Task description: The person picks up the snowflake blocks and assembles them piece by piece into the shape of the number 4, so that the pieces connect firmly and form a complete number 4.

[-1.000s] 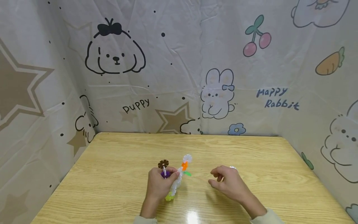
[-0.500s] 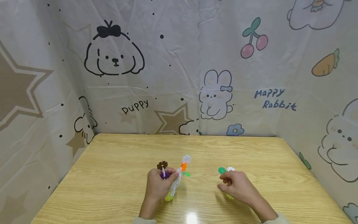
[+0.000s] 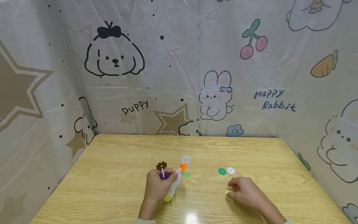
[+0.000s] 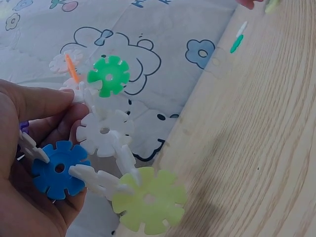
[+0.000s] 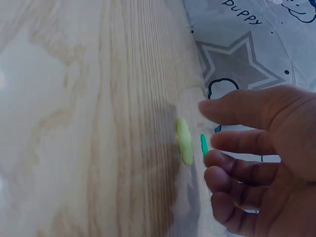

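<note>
My left hand (image 3: 159, 188) pinches a linked chain of notched plastic snowflake discs between thumb and fingers. White discs (image 4: 94, 140) form most of it, with a blue disc (image 4: 48, 178), a pale yellow-green disc (image 4: 148, 215) and a green disc (image 4: 120, 69) joined in. An orange disc (image 3: 183, 167) and a brown disc (image 3: 165, 164) stick out at its upper ends, and a purple disc (image 3: 162, 176) shows by the fingers. Low over the table, my right hand (image 3: 247, 191) has thumb and fingers parted beside a loose yellow-green disc (image 5: 184, 143), which lies flat.
Beyond the right hand, a loose green disc (image 3: 222, 171) and a white disc (image 3: 231, 170) lie side by side on the wooden table (image 3: 126, 155). A printed cloth (image 3: 167, 77) hangs behind the table's far edge and along both sides.
The right hand has moved right and toward the near edge, uncovering the loose green and white discs and coming to the yellow-green one. The left hand keeps its hold, nearly still.
</note>
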{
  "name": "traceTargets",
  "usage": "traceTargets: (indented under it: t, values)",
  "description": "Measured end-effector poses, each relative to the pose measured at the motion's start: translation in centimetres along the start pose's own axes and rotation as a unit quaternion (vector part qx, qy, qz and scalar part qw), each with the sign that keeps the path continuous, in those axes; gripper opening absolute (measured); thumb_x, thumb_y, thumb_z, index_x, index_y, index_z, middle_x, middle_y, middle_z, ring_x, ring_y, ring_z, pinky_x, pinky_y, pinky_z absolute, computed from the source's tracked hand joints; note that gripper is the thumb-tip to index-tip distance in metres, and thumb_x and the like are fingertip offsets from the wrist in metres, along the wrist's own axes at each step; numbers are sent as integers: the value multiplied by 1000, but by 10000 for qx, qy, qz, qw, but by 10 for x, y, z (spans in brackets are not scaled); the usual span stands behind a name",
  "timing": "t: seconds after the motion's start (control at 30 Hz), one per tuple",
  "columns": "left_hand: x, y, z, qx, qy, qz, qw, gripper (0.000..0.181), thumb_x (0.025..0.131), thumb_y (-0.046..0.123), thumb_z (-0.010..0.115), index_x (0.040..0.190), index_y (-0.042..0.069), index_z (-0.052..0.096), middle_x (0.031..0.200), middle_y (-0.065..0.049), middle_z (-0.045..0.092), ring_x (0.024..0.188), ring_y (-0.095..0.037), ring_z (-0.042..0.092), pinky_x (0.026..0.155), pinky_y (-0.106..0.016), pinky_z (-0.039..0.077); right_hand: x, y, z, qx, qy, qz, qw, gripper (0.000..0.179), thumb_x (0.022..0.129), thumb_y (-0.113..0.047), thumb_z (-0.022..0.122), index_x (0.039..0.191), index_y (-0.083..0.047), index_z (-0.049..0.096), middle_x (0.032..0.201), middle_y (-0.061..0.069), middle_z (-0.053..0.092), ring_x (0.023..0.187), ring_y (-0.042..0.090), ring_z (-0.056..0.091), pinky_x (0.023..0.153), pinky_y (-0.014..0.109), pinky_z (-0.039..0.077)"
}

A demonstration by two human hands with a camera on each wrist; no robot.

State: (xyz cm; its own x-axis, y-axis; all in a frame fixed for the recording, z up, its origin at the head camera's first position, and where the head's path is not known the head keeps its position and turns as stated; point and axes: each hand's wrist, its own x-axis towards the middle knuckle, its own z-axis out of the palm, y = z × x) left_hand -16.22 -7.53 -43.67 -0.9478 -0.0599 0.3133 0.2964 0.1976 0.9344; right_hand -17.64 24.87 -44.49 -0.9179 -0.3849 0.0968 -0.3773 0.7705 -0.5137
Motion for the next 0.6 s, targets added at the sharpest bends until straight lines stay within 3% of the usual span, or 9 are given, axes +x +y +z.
traceTargets:
  t: [0.23,0.6]
  values:
    - [1,-2,0,102,13,0,9999,8,84,5,79,79,0,75,77,-6,73,68,-14,69,65,-22,56,-1,4,2,151,-390,305,9987,22,70,-13,85,86,-7,71,77,-5,59,72,13,51,63,28,47]
    - [0,-3,-1,84,-36,-14,10000,8,84,6,79,80,0,75,76,-6,73,67,-15,69,64,-23,56,1,8,4,359,-369,492,9975,30,69,-12,89,83,-9,63,75,-3,56,71,14,50,62,27,44]
